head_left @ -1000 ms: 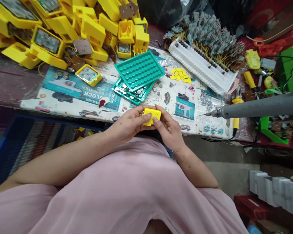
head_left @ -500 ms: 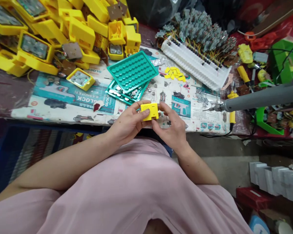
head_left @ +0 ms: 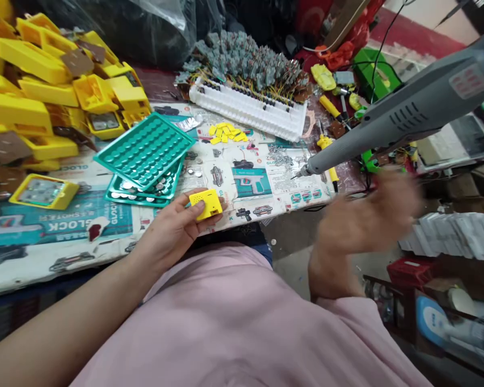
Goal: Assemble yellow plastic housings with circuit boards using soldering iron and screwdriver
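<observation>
The left hand [head_left: 171,228] holds a small yellow case [head_left: 206,205]. Its grip is closed about the piece, thumb on the upper face, fingers behind. The case sits at the near edge of the counter [head_left: 161,87], perforated face up, with a slot and a corner opening visible.

The right hand [head_left: 367,215] is blurred and well apart from the left. The state of its grip cannot be determined. In the view it appears just below a grey power screwdriver [head_left: 371,121], whose bit points down and left toward loose small metal parts [head_left: 281,156]; contact is not established.

Beyond the left hand, an upper green tray [head_left: 145,148] lies askew across a lower green tray [head_left: 173,181] containing round silvery pieces. Small yellow pieces [head_left: 227,132] lie between the trays and a white rack [head_left: 248,113]. At far left stands a heap of yellow housings [head_left: 32,62]; an open yellow housing [head_left: 44,192] lies in front of it.
</observation>
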`<state>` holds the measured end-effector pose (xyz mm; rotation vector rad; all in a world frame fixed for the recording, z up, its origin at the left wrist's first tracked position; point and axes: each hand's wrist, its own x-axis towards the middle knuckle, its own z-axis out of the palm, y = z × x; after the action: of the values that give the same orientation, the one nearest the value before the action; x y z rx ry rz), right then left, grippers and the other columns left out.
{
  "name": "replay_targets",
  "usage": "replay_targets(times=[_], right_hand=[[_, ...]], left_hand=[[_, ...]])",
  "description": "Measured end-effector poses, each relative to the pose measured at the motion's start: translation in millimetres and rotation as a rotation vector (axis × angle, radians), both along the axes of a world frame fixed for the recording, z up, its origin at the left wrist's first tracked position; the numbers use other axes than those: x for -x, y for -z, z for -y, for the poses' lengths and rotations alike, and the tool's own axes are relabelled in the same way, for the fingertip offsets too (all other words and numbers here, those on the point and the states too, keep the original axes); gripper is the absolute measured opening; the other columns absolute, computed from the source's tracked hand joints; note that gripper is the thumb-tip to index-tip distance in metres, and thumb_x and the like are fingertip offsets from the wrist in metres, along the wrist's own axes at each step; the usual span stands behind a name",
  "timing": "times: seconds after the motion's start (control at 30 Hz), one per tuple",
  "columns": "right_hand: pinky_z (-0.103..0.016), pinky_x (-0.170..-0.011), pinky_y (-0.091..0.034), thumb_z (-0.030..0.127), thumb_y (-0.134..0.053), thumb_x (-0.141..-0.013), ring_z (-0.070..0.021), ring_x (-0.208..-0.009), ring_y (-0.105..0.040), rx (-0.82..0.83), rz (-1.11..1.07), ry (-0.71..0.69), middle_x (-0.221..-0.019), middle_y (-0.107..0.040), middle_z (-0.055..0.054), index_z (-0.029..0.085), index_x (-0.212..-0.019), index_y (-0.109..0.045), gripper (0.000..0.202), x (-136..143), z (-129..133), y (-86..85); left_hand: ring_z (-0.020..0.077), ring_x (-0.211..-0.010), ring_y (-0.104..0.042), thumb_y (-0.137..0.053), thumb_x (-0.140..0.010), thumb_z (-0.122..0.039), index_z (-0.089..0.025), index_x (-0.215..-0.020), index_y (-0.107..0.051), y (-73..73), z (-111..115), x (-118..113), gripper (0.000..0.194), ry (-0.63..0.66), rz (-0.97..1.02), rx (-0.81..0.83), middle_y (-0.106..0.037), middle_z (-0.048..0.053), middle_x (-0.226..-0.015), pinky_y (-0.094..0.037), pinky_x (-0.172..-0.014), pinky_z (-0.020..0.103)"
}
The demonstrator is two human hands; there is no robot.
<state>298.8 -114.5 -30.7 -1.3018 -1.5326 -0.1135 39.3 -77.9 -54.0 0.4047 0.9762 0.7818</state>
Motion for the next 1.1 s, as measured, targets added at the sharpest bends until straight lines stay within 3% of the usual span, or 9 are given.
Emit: replay_targets(times=[0.07,0.17,0.27,0.4,0.5,0.67,0.87,1.0,1.1], right_hand=[[-0.057,-0.117,-0.037,0.058,-0.066,-0.084,-0.0299,-0.149,-0.035,-0.206,-0.110,0.074,-0.154,-0.041,0.001,0.047,-0.145,-0.034,0.070,-39,-10,-12.5],[-0.054,-0.101,-0.052,0.079,-0.060,-0.074,-0.0309,-0.132,-0.056,0.258,-0.182,-0.287,-0.143,-0.058,-0.005,0.044,-0.139,-0.046,0.074,-72,-26,-22.8],[-0.049,-0.090,-0.058,0.061,-0.076,-0.072,-0.0295,-0.112,-0.069,0.502,-0.194,-0.476,-0.125,-0.070,-0.005,0.044,-0.125,-0.059,0.059,-74,-32,-27.9],[-0.044,-0.080,-0.061,0.037,-0.090,-0.064,-0.0248,-0.088,-0.071,0.271,-0.166,-0.451,-0.103,-0.072,-0.003,0.043,-0.126,-0.063,0.068,-59,-35,-33.7],[-0.041,-0.088,-0.062,0.033,-0.087,-0.067,-0.0236,-0.100,-0.070,0.259,-0.208,-0.556,-0.111,-0.070,-0.003,0.046,-0.134,-0.058,0.074,-51,-43,-36.4],[-0.038,-0.092,-0.061,0.031,-0.083,-0.073,-0.0230,-0.116,-0.068,0.475,-0.225,-0.772,-0.136,-0.065,0.002,0.051,-0.143,-0.044,0.083,-48,-60,-31.7],[-0.035,-0.070,-0.059,0.049,-0.085,-0.069,-0.0173,-0.074,-0.069,0.168,-0.177,-0.354,-0.096,-0.072,-0.002,0.037,-0.123,-0.063,0.060,-60,-58,-26.9],[-0.041,-0.080,-0.060,0.059,-0.076,-0.075,-0.0239,-0.095,-0.072,0.292,-0.265,-0.396,-0.111,-0.071,-0.005,0.036,-0.107,-0.062,0.043,-71,-39,-26.9],[-0.043,-0.074,-0.061,0.050,-0.076,-0.079,-0.0238,-0.084,-0.073,0.266,-0.287,-0.397,-0.096,-0.074,-0.001,0.034,-0.098,-0.067,0.026,-73,-30,-22.0]], left_hand=[[0.0203,-0.099,-0.073,-0.077,-0.076,-0.017,-0.018,-0.103,-0.065,0.0,-2,-2,0.030,0.045,0.019,0.037,-0.076,0.006,-0.103,-0.061,-0.088,0.031],[0.0223,-0.097,-0.074,-0.076,-0.076,-0.015,-0.016,-0.110,-0.062,-0.1,-5,-8,0.037,0.085,0.015,0.066,-0.076,0.010,-0.104,-0.063,-0.083,0.031],[0.0193,-0.090,-0.074,-0.073,-0.077,-0.012,-0.014,-0.108,-0.063,0.8,-5,-12,0.033,0.143,-0.011,0.056,-0.075,0.010,-0.101,-0.063,-0.077,0.027],[0.0138,-0.080,-0.071,-0.075,-0.075,-0.017,-0.016,-0.103,-0.064,5.8,-2,-11,0.030,0.261,-0.024,-0.019,-0.074,0.005,-0.093,-0.059,-0.073,0.024],[0.0142,-0.079,-0.068,-0.075,-0.076,-0.031,-0.018,-0.110,-0.063,9.2,-4,-12,0.038,0.406,-0.124,-0.209,-0.072,0.003,-0.092,-0.056,-0.074,0.026],[0.0233,-0.084,-0.066,-0.057,-0.086,-0.043,-0.020,-0.124,-0.058,7.5,-17,-22,0.044,0.660,-0.679,-0.708,-0.069,0.006,-0.093,-0.052,-0.078,0.036],[0.0407,-0.123,-0.054,-0.050,-0.091,-0.041,-0.013,-0.117,-0.068,3.1,-41,-28,0.043,0.802,-1.224,-1.250,-0.067,0.020,-0.119,-0.038,-0.106,0.057],[0.0351,-0.118,-0.058,-0.050,-0.093,-0.037,-0.018,-0.113,-0.074,-6.6,-70,-56,0.036,0.799,-1.237,-1.390,-0.068,0.014,-0.126,-0.041,-0.104,0.049],[0.0283,-0.111,-0.064,-0.048,-0.093,-0.024,-0.020,-0.110,-0.075,-11.5,-89,-95,0.032,0.854,-1.250,-1.393,-0.072,0.010,-0.117,-0.046,-0.095,0.039]])
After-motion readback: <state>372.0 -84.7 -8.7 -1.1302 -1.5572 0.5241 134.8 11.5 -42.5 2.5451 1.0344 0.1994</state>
